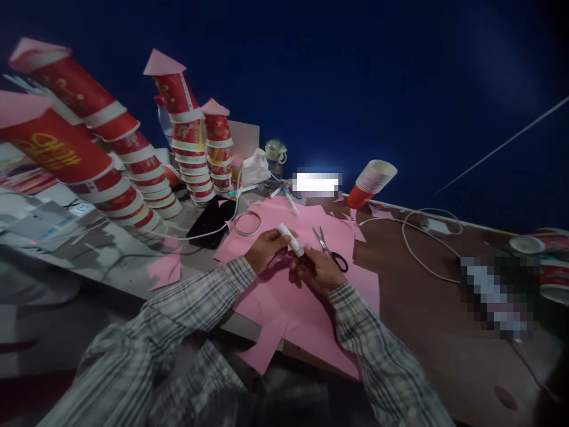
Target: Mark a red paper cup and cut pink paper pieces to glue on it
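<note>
Between both hands, above the pink paper sheets (pixel 278 296), is a small white tube that looks like a glue stick (pixel 290 239). My left hand (pixel 267 249) pinches its upper end. Around the lower end the fingers of my right hand (pixel 316 270) are closed. Just right of the hands lie scissors (pixel 323 243) with dark handles, blades parted, on the paper. A thin round ring (pixel 248 223), perhaps a tape roll, lies to the left of them. Behind the hands is a white marker (pixel 291 203) with a blue end.
Towers of stacked red paper cups (pixel 191 142) with pink paper cones stand at the left. A dark phone (pixel 212 222) lies near them, a white cable crossing it. Nested cups (pixel 371 184) lean at the back right. Another cable (pixel 406 237) loops on the brown tabletop (pixel 418 332).
</note>
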Available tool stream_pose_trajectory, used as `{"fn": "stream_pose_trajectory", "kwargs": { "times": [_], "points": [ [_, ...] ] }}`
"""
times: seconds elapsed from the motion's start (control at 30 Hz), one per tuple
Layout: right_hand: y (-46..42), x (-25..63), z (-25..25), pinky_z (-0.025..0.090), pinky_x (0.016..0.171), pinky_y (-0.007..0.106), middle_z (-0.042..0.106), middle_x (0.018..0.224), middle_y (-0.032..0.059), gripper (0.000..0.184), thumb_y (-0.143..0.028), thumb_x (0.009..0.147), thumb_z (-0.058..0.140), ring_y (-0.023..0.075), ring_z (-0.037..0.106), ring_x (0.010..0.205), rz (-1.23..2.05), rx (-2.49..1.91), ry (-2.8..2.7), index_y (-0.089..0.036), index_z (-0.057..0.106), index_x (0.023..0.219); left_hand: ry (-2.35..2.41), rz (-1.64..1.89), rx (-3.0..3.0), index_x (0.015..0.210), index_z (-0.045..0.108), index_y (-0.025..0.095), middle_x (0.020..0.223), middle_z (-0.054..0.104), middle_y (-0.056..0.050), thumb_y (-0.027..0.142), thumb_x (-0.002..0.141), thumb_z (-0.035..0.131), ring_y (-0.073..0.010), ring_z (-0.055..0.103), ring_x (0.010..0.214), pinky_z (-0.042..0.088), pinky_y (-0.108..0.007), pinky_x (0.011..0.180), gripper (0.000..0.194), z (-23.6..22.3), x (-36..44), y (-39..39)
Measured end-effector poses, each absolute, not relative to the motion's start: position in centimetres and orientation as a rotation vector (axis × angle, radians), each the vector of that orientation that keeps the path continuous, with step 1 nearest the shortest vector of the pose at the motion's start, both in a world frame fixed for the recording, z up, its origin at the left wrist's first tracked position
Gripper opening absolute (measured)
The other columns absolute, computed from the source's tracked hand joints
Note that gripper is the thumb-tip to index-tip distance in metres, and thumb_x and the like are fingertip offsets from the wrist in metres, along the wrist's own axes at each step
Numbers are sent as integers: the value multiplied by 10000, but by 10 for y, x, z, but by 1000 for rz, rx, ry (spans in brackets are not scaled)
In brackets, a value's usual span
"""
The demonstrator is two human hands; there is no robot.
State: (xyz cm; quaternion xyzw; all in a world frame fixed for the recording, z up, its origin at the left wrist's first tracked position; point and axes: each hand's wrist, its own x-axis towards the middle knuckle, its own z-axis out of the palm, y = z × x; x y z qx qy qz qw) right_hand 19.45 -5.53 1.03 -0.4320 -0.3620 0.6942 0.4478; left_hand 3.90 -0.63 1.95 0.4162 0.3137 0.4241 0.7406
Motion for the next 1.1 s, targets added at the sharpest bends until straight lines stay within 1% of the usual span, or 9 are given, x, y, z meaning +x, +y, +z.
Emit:
{"fn": "stream_pose_trajectory", "kwargs": {
  "times": [0.23,0.4,0.47,0.6,0.7,0.77,0.87,0.93,1.1],
  "points": [
    [-59,193,19,390,389,275,588,583,-15,372,-588,704,623,135,476,419,1588,-1252,-1122,-228,539,751,713,966,959,877,726,116,643,593,0,461,605,868,-69,474,573,388,-221,567,461,17,37,-8],
    [-65,185,22,468,636,332,605,680,28,201,-396,726,615,190,568,652,672,-1610,-1468,-211,573,791,786,961,970,887,721,116,596,519,32,432,619,849,-62,422,545,329,-214,527,434,16,40,-10],
    [-67,184,23,469,675,351,622,717,46,197,-388,725,626,200,568,684,520,-1653,-1501,-209,569,785,779,974,976,883,715,110,607,532,28,438,620,844,-64,428,551,336,-219,539,440,16,40,-9],
    [-65,192,24,478,570,331,646,702,31,323,-521,795,562,175,565,571,1153,-1420,-1454,-214,583,889,719,986,1006,871,718,111,623,565,14,483,619,840,-72,465,570,368,-229,570,466,18,36,-8],
    [-63,198,23,466,483,321,645,669,27,432,-639,815,477,183,587,515,1590,-1226,-1376,-217,558,860,695,954,1041,862,720,110,640,594,-6,505,624,834,-86,493,585,383,-240,583,475,19,34,-9],
    [-63,196,22,455,500,313,629,642,21,393,-609,792,530,185,584,532,1415,-1354,-1447,-217,550,807,720,957,1062,863,721,109,609,564,8,503,623,835,-80,459,566,361,-237,566,475,18,35,-10],
    [-64,187,20,461,635,335,616,664,39,267,-473,777,608,204,586,656,649,-1651,-1579,-209,572,767,790,990,1069,865,718,115,599,539,24,483,613,840,-69,402,546,320,-231,541,463,16,37,-10],
    [-65,182,20,456,700,352,631,721,66,228,-425,773,623,224,593,730,370,-1726,-1620,-199,591,783,808,1008,1059,856,714,117,623,551,18,477,609,839,-68,398,550,316,-231,541,454,15,38,-9],
    [-66,183,24,459,653,306,689,814,56,224,-376,854,499,184,607,683,929,-1528,-1737,-198,620,913,808,988,1042,851,719,130,603,530,18,469,623,828,-80,420,554,326,-232,539,423,16,36,-8]
  ]
}}
